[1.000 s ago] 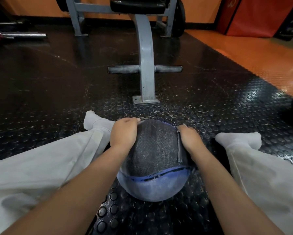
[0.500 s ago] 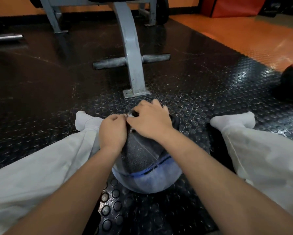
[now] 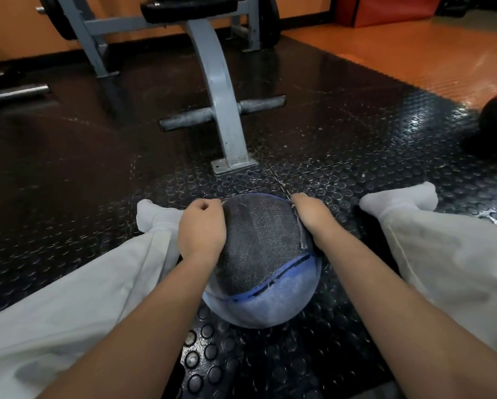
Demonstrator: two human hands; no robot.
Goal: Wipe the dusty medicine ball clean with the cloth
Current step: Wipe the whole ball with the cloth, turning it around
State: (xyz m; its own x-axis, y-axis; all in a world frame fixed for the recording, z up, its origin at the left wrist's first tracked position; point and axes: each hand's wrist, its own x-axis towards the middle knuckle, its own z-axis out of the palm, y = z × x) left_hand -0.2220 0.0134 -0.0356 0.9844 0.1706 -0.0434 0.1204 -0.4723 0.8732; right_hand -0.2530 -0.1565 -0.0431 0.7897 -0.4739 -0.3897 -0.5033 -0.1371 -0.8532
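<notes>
– Medicine ball (image 3: 270, 306): where?
– On the studded floor mat (image 3: 342, 139), between the outstretched legs (image 3: 443, 254), close in. Blue, with a dusty grey film on the lower half. Top draped with a dark grey cloth (image 3: 258, 240).
– Handling?
– Judged heavy and dense, skin slightly grippy, not fragile. Round, so prone to roll under a sideways rub. Best braced low on one flank, or wedged against a leg, while wiping.
– Hands?
– Left hand (image 3: 202, 228) on the ball's left flank, fingers (image 3: 205, 203) clenched on the cloth's left edge. Right hand (image 3: 310, 218) on the right flank, curled at the bunched right edge. Fingertips hidden there, probably pinching it too.
– Layout?
– Ball between both hands, touched through the cloth, which is pulled taut across the crown. Lower blue half uncovered, seemingly not yet wiped.
</notes>
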